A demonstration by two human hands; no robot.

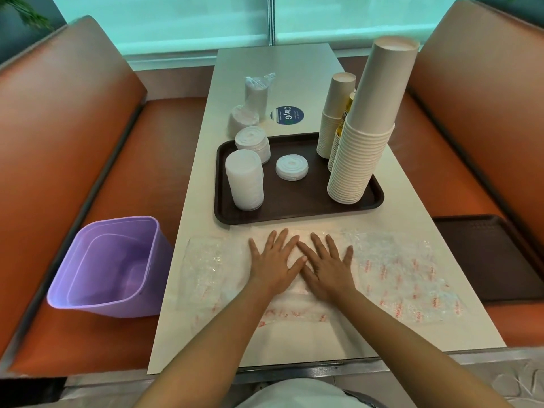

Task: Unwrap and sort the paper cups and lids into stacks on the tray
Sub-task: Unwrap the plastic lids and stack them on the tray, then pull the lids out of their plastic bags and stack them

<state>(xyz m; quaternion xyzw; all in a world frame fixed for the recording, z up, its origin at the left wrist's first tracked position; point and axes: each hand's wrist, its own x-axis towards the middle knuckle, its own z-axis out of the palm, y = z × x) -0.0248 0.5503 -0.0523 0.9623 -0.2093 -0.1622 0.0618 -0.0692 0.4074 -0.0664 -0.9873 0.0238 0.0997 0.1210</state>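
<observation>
Both hands, left hand (275,262) and right hand (326,265), are pressing flat, fingers spread and gripping nothing, on the thin, slippery plastic wrap (397,278) at lower centre; pinching an edge looks best. Cups (357,160) and lids (245,179) are standing on the tray (294,212).

Both bare forearms reach forward and angle inward, converging at the middle. The left hand (275,262) lies palm down, fingers straight and fanned. The right hand (328,265) mirrors it, flat, fingers spread. The two sit side by side, index fingertips touching and thumbs meeting between them, wrists level and low.
</observation>
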